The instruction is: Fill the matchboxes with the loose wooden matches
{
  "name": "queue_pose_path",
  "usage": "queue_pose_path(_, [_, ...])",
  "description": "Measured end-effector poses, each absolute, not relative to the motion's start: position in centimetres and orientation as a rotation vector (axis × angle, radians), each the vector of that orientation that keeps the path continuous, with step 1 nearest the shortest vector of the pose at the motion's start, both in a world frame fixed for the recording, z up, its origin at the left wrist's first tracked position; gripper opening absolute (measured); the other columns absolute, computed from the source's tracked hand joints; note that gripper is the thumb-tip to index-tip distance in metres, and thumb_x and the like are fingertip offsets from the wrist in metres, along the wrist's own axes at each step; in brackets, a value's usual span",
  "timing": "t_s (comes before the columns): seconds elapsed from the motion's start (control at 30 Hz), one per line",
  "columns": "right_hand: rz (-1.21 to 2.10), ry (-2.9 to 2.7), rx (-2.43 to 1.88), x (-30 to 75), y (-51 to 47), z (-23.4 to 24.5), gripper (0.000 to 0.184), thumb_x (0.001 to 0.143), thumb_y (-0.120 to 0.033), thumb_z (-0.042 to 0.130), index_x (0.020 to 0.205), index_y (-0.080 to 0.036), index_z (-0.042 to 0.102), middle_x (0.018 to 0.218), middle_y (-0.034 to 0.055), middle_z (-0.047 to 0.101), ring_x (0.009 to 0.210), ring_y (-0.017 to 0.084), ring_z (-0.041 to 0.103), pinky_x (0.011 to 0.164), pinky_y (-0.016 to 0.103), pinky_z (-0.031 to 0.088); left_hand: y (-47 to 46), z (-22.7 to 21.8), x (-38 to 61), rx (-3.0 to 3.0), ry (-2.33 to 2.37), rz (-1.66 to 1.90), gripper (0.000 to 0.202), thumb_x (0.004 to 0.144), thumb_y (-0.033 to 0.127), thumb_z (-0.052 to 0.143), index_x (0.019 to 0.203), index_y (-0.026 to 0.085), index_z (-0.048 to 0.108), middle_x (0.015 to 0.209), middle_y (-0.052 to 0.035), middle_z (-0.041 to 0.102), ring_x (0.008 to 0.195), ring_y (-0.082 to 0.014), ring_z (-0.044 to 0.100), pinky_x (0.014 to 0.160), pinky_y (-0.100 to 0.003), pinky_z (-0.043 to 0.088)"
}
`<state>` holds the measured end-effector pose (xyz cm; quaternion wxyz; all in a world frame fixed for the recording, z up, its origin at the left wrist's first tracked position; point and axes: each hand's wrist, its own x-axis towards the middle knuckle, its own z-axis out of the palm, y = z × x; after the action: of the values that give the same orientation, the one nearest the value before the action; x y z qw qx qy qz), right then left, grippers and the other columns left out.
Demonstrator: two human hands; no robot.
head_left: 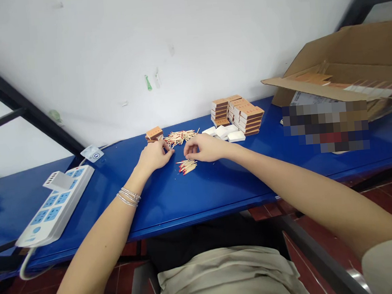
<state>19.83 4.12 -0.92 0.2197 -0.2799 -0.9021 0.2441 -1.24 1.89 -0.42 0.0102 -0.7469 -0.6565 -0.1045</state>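
Observation:
A loose heap of red-tipped matches (pixel 180 137) lies on the blue table. Beside its left end is my left hand (pixel 154 155), fingers curled and thumb close to the forefinger; whatever is between them is too small to make out. My right hand (pixel 204 147) is closed in a pinch just above a smaller bunch of matches (pixel 187 167), in front of the heap. Whether a match is between its fingertips cannot be made out. Behind my left hand sit orange matchboxes (pixel 154 132). White matchbox trays (pixel 236 136) lie just beyond my right wrist.
Stacked matchboxes (pixel 247 113) stand against the wall, right of centre. An open cardboard carton (pixel 343 74) occupies the table's right end, with a blurred patch before it. At the left lie a power strip (pixel 56 208) with a plugged-in adapter and a white socket block (pixel 92 153).

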Motion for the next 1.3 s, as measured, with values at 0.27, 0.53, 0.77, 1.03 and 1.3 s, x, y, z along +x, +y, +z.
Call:
queue_pose_path(0.27, [0.667,-2.502,-0.832,19.7,3.9,-0.7,0.011,0.076,-0.014,0.062,0.083,-0.013,0.071,0.08,0.0049,0.072,0.071,0.013,0.062,0.068,0.024,0.046,1.7,-0.3,-1.1,-2.407,-2.041,-0.32,0.008,0.073,0.024,0.057,0.073,0.019,0.063,0.073,-0.0057,0.068,0.066,-0.0197,0.061,0.061,-0.031,0.043])
queue_pose_path(0.53, [0.59,-2.341,-0.928,19.5,4.2,-1.3,0.015,0.08,-0.023,0.065,0.091,-0.014,0.067,0.08,0.0038,0.069,0.066,0.011,0.057,0.065,0.023,0.041,0.5,0.0,0.0,-2.873,-1.784,-0.712,0.012,0.079,0.027,0.054,0.079,0.017,0.061,0.067,-0.0007,0.062,0.056,-0.0108,0.052,0.055,-0.024,0.041])
queue_pose_path(0.77, [0.621,-2.368,-0.958,19.7,4.5,-1.2,0.007,0.078,-0.016,0.06,0.079,-0.015,0.067,0.075,0.0031,0.068,0.065,0.011,0.057,0.063,0.023,0.04,0.7,0.8,-0.9,-2.657,-1.802,-0.681,0.02,0.082,0.034,0.053,0.081,0.018,0.064,0.072,-0.0033,0.066,0.061,-0.0141,0.057,0.061,-0.027,0.045])
queue_pose_path(1.03, [0.695,-2.576,-0.88,20.2,4.4,-0.9,0.01,0.075,-0.021,0.064,0.078,-0.016,0.072,0.072,0.0029,0.07,0.063,0.012,0.059,0.062,0.024,0.043,1.9,0.4,-3.0,-2.175,-2.184,-0.252,0.023,0.076,0.041,0.06,0.067,0.021,0.068,0.074,-0.0113,0.069,0.075,-0.0289,0.065,0.072,-0.042,0.05])
queue_pose_path(1.3, [0.635,-2.56,-0.966,20.1,4.0,-0.5,0.008,0.075,-0.02,0.066,0.079,-0.016,0.072,0.074,0.0031,0.07,0.064,0.012,0.059,0.061,0.023,0.042,1.7,0.2,-2.0,-2.137,-2.19,-0.157,0.014,0.072,0.029,0.059,0.071,0.019,0.069,0.077,-0.0125,0.069,0.074,-0.0269,0.064,0.067,-0.037,0.049])
